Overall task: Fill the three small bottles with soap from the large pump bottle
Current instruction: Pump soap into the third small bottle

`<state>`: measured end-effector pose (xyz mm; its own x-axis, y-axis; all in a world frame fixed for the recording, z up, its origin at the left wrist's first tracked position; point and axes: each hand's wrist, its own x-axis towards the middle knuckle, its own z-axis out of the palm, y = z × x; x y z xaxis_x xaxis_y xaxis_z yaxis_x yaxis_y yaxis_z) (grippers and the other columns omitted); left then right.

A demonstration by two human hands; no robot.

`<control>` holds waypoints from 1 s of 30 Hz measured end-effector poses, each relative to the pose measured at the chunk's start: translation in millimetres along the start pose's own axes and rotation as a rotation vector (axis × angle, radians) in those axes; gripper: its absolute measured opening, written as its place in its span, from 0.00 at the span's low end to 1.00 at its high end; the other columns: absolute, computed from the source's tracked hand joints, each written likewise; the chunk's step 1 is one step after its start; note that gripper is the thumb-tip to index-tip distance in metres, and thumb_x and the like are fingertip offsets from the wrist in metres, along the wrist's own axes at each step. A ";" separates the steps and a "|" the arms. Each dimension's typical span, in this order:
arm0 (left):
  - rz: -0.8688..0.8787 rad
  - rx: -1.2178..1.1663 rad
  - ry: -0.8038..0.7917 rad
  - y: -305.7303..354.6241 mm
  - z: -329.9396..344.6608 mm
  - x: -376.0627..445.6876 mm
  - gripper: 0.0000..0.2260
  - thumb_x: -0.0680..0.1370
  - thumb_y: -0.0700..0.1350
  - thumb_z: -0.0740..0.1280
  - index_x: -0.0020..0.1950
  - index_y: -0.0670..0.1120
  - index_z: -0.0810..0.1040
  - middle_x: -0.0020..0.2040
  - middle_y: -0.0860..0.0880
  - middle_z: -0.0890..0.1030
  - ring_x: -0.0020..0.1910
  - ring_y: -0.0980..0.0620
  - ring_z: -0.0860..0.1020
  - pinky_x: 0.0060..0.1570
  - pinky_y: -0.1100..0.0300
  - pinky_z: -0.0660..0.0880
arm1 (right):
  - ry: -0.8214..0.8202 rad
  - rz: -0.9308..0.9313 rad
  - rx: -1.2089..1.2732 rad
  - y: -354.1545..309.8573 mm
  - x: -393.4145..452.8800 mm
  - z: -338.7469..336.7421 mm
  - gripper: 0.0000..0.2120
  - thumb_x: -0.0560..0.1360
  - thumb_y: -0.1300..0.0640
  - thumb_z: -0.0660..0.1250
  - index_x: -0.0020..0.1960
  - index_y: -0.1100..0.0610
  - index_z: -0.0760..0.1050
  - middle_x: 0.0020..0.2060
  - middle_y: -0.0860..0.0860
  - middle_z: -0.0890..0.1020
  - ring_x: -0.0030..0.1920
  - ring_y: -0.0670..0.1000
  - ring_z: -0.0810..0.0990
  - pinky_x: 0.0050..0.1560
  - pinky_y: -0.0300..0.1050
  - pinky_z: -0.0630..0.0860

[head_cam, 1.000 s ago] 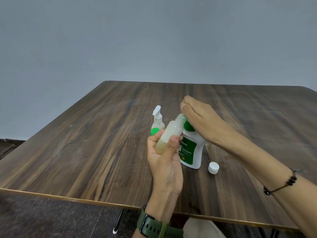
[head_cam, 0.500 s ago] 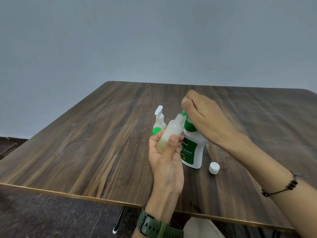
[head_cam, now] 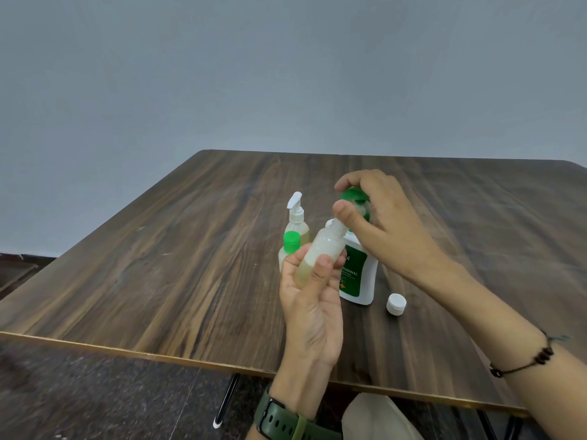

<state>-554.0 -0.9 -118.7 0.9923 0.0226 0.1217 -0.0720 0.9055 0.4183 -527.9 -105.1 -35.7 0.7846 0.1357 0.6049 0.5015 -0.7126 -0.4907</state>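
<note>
Since half a second ago, the right hand [head_cam: 386,223] is sitting higher over the large pump bottle [head_cam: 357,274], so the glossy green pump head [head_cam: 355,200] is now showing under the curled fingers, and a second small bottle with a ribbed green cap [head_cam: 291,242] is peeking out to the left of the left hand [head_cam: 313,300]. That right hand is cupping the rounded pump head, with its thumb lying against the nozzle side. The left hand is gripping a small frosted translucent bottle [head_cam: 320,255], thumb across its front and fingers behind; it is tilting so that its open neck is meeting the pump's spout, and pale yellowish soap is pooling in its lower part. The big bottle is standing upright on the table [head_cam: 165,265], a smooth white plastic body with a green label. Just behind the green-capped bottle, a small clear bottle with a white pump top [head_cam: 297,222] is standing, also holding pale liquid. A loose white ridged cap [head_cam: 396,303] is lying on the table to the right of the large bottle, apart from it. The tabletop is a dark streaky wood-grain laminate with a lighter edge strip. A dark green watch strap [head_cam: 279,423] is circling the left wrist, and a thin beaded cord bracelet [head_cam: 524,363] is hanging on the right.
</note>
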 end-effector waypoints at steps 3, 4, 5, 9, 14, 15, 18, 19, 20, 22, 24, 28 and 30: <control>-0.017 -0.016 -0.026 0.1 -1.1 -2.8 0.36 0.55 0.45 0.83 0.59 0.41 0.72 0.49 0.44 0.84 0.42 0.50 0.82 0.46 0.62 0.79 | 0.024 0.063 0.201 6.7 -13.7 -6.7 0.19 0.74 0.45 0.61 0.62 0.50 0.68 0.58 0.45 0.74 0.62 0.45 0.71 0.61 0.37 0.67; -0.025 -0.025 -0.029 0.4 -2.4 -4.2 0.37 0.56 0.44 0.82 0.60 0.40 0.71 0.50 0.44 0.83 0.43 0.50 0.82 0.46 0.62 0.79 | 0.081 0.080 0.248 11.5 -21.0 -8.9 0.18 0.74 0.45 0.61 0.62 0.49 0.67 0.59 0.46 0.75 0.62 0.44 0.72 0.61 0.36 0.67; -0.035 -0.031 -0.028 0.9 -4.3 -5.7 0.38 0.56 0.44 0.82 0.62 0.40 0.70 0.50 0.43 0.83 0.43 0.50 0.82 0.46 0.61 0.79 | 0.146 0.104 0.273 17.3 -29.6 -10.8 0.16 0.73 0.46 0.61 0.59 0.48 0.68 0.56 0.45 0.76 0.58 0.41 0.73 0.58 0.33 0.68; -0.089 -0.071 -0.013 -5.2 -13.3 -16.4 0.34 0.57 0.43 0.82 0.59 0.40 0.74 0.50 0.42 0.83 0.43 0.49 0.83 0.46 0.61 0.80 | 0.063 0.281 0.051 45.1 -70.1 -10.1 0.05 0.73 0.56 0.66 0.47 0.49 0.72 0.41 0.46 0.77 0.39 0.41 0.73 0.38 0.30 0.66; -0.187 -0.083 0.088 -23.1 -19.0 -34.1 0.24 0.60 0.40 0.80 0.51 0.38 0.75 0.48 0.40 0.83 0.42 0.47 0.83 0.43 0.60 0.81 | -0.282 0.322 -0.240 60.6 -97.8 2.2 0.09 0.72 0.56 0.68 0.51 0.52 0.75 0.45 0.48 0.76 0.48 0.50 0.73 0.46 0.40 0.65; -0.198 -0.078 0.102 -25.4 -19.5 -37.1 0.24 0.59 0.40 0.80 0.50 0.38 0.75 0.47 0.40 0.83 0.42 0.47 0.83 0.42 0.60 0.81 | -0.304 0.316 -0.259 59.3 -98.4 2.5 0.09 0.72 0.56 0.68 0.52 0.52 0.76 0.45 0.47 0.75 0.48 0.50 0.73 0.45 0.40 0.65; -0.217 -0.053 0.112 -31.4 -19.8 -46.1 0.15 0.66 0.38 0.74 0.49 0.38 0.74 0.45 0.41 0.84 0.40 0.49 0.83 0.41 0.61 0.80 | -0.284 0.286 -0.227 52.9 -100.9 -2.1 0.08 0.72 0.60 0.68 0.51 0.54 0.78 0.42 0.47 0.76 0.46 0.50 0.76 0.43 0.39 0.64; -0.221 -0.048 0.111 -32.7 -19.8 -49.2 0.13 0.68 0.37 0.70 0.50 0.38 0.73 0.45 0.42 0.84 0.40 0.49 0.83 0.42 0.61 0.80 | -0.239 0.284 -0.170 48.7 -101.2 -6.4 0.08 0.71 0.61 0.68 0.50 0.54 0.79 0.42 0.48 0.78 0.46 0.50 0.77 0.44 0.39 0.67; -0.228 -0.050 0.110 -33.7 -18.5 -52.3 0.13 0.68 0.38 0.70 0.51 0.38 0.73 0.45 0.41 0.84 0.40 0.49 0.83 0.42 0.61 0.80 | -0.190 0.284 -0.099 43.0 -100.6 -12.4 0.08 0.71 0.62 0.68 0.49 0.54 0.79 0.43 0.49 0.81 0.45 0.50 0.78 0.47 0.41 0.70; -0.232 -0.040 0.101 -35.3 -14.5 -57.4 0.24 0.62 0.41 0.79 0.52 0.38 0.73 0.47 0.41 0.83 0.41 0.49 0.83 0.42 0.61 0.80 | -0.109 0.280 0.087 29.3 -95.8 -27.6 0.09 0.70 0.64 0.69 0.48 0.52 0.80 0.43 0.50 0.83 0.44 0.53 0.79 0.50 0.46 0.75; -0.245 -0.010 0.090 -37.8 -10.1 -60.2 0.31 0.56 0.42 0.82 0.54 0.38 0.74 0.48 0.41 0.83 0.42 0.49 0.83 0.43 0.61 0.80 | -0.100 0.253 0.226 17.6 -89.6 -43.6 0.11 0.71 0.65 0.68 0.48 0.51 0.80 0.43 0.48 0.83 0.44 0.53 0.80 0.51 0.49 0.77; -0.268 0.038 0.023 -42.6 -2.9 -60.8 0.31 0.55 0.44 0.82 0.54 0.39 0.75 0.47 0.44 0.83 0.41 0.50 0.83 0.42 0.61 0.80 | -0.167 0.211 0.205 10.0 -82.9 -69.6 0.10 0.72 0.65 0.68 0.48 0.53 0.81 0.44 0.50 0.83 0.45 0.50 0.81 0.52 0.52 0.79; -0.280 0.064 -0.005 -42.9 0.2 -59.7 0.32 0.54 0.44 0.83 0.53 0.40 0.75 0.48 0.44 0.84 0.41 0.50 0.82 0.43 0.61 0.80 | -0.157 0.229 0.269 11.1 -83.2 -81.5 0.11 0.72 0.66 0.68 0.47 0.52 0.81 0.44 0.49 0.83 0.46 0.49 0.81 0.52 0.50 0.79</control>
<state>-610.1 -41.2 -143.8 0.9740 -0.2266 -0.0018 0.1981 0.8476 0.4923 -617.3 -180.4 -40.3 0.9234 0.1122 0.3671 0.3677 -0.5333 -0.7618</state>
